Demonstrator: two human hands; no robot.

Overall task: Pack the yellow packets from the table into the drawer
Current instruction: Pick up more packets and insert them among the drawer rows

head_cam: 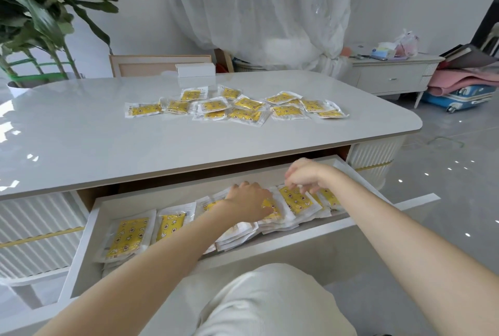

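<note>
Several yellow packets in clear wrappers [237, 107] lie scattered on the far middle of the white table [108, 133]. Below the table's front edge a white drawer [81, 249] is pulled out. It holds several more yellow packets [127, 238] in overlapping stacks along its length. My left hand [247, 200] rests palm down on the stacks in the drawer's middle, its fingertips hidden behind the hand. My right hand [305, 175] hovers just above the packets at the drawer's right end, blurred, with its fingers hanging loosely and nothing in them.
A white box [195, 69] sits at the table's back edge. A potted plant [35, 19] stands at the far left. A white sideboard [391, 76] and a blue suitcase [459, 98] are at the far right. My lap [264, 300] is in front of the drawer.
</note>
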